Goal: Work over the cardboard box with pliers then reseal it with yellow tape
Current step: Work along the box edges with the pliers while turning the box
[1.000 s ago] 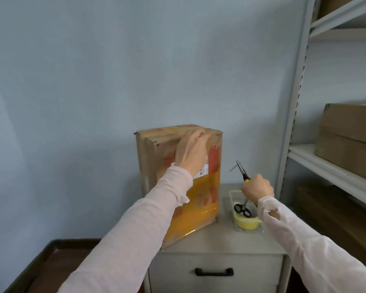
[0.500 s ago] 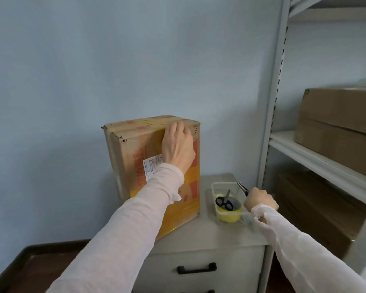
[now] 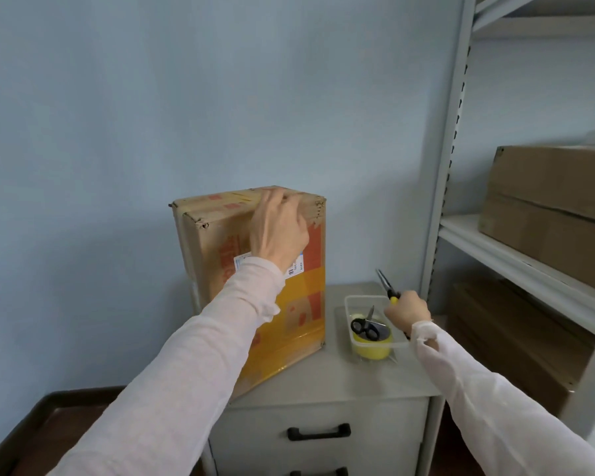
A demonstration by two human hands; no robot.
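- Head view, nearest first: the grey metal drawer cabinet (image 3: 323,383) bears everything, and its bare front strip is the only free top surface.
- On it, right of the tall brown cardboard box (image 3: 217,242), a clear plastic tray (image 3: 349,302) holds the yellow tape roll (image 3: 371,348) and black-handled scissors (image 3: 366,328).
- The right hand (image 3: 407,309) is clenched around the yellow-handled needle-nose pliers (image 3: 385,285); half a second ago it sat lower by the tray, and now the tips point up, so I judge the pliers work is about to start.
- The left hand (image 3: 277,231) lies flat, fingers spread, on the box's upper front edge, steadying it as before.
- Beyond, the box's left side overhangs the cabinet edge; the grey shelf upright (image 3: 443,201) crowds the right.
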